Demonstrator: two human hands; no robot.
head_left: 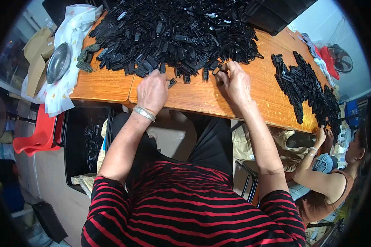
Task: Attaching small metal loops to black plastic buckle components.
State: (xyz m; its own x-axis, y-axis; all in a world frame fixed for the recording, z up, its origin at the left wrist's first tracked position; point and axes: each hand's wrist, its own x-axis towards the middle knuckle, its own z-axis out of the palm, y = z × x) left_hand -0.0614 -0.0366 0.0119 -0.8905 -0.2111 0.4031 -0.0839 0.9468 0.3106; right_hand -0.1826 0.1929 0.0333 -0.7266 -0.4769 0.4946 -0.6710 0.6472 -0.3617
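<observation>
A large heap of small black plastic parts (pixel 173 37) covers the far middle of the wooden table (pixel 107 88). At the heap's near edge, my left hand (pixel 152 91) is closed with its fingers curled down. A small black plastic part (pixel 172 83) sticks out beside its thumb; the fingertips are mostly hidden. To the right, my right hand (pixel 238 82) pinches another small, hollow black plastic part (pixel 216 71) between thumb and fingers. Several loose parts lie between the two hands, near the heap's edge.
A second pile of black parts (pixel 297 84) lies at the right, where a co-worker (pixel 327 181) handles some. A metal bowl (pixel 58 63) rests on white plastic sheeting at the left. Below stand a black bin (pixel 72 156) containing parts and a red chair (pixel 37 136).
</observation>
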